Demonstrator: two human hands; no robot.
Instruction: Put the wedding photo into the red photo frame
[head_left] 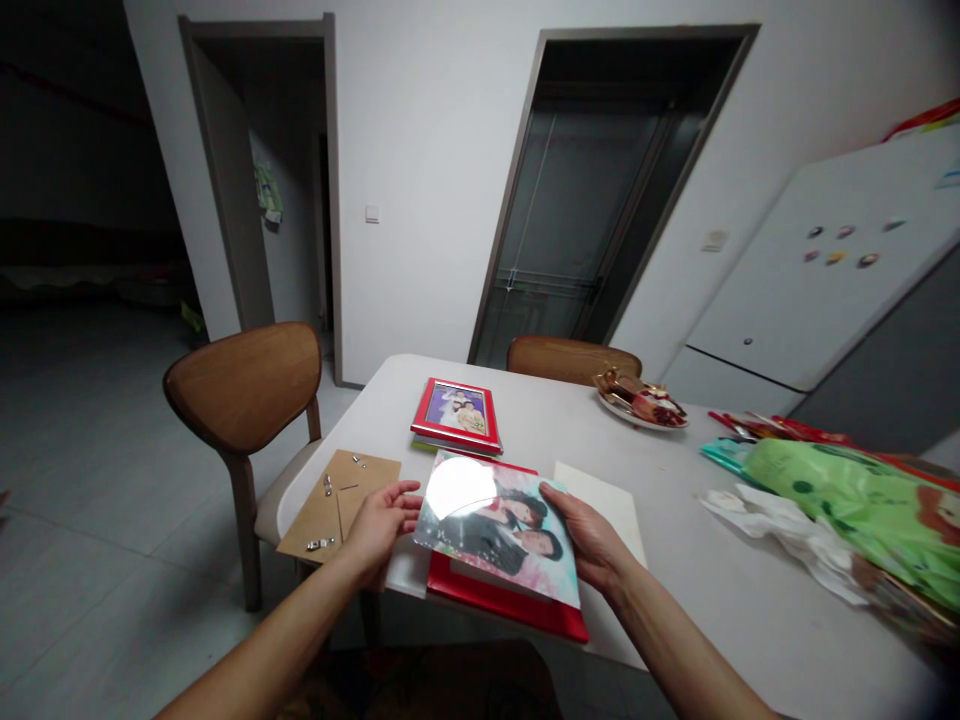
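Observation:
A glossy photo (480,540) of two people is tilted above a red picture frame (510,600) at the table's near edge, with a bright glare on its upper left. My right hand (589,535) grips the photo by its right edge, thumb on top. My left hand (386,520) is open beside the photo's left edge, fingers stretched and slightly apart. Under that hand lies a brown backing board (356,470) with small metal clips. Behind the photo stands a stack topped by another red-framed photo (457,412). A white sheet (604,495) lies partly behind my right hand.
A plate of packaged snacks (641,400) sits at the table's far side. Green packaging (847,510) and crumpled white tissue (780,530) lie on the right. Wooden chairs stand at the left (251,390) and behind the table (574,358).

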